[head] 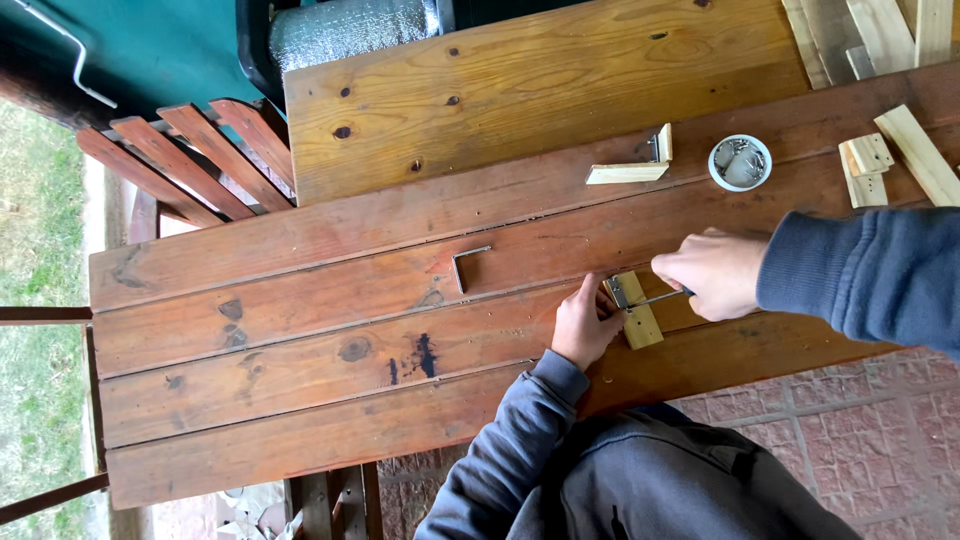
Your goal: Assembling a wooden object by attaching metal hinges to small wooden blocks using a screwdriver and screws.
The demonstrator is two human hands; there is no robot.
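Note:
My left hand (pixel 585 325) presses down on a small pale wooden block (pixel 642 322) that lies on the dark brown plank table (pixel 300 330). A metal angle bracket (pixel 617 292) sits on the block's end. My right hand (pixel 712 272) grips a thin screwdriver (pixel 658 298), and its tip touches the bracket. Both arms wear grey-blue sleeves.
A bent metal L-shaped piece (pixel 468 262) lies loose left of the hands. Behind are a joined pair of wooden strips with a bracket (pixel 632 168), a white cup of screws (pixel 740 162) and several wood offcuts (pixel 880 160). A pale pine board (pixel 520 90) and a red slatted chair (pixel 190 160) stand beyond.

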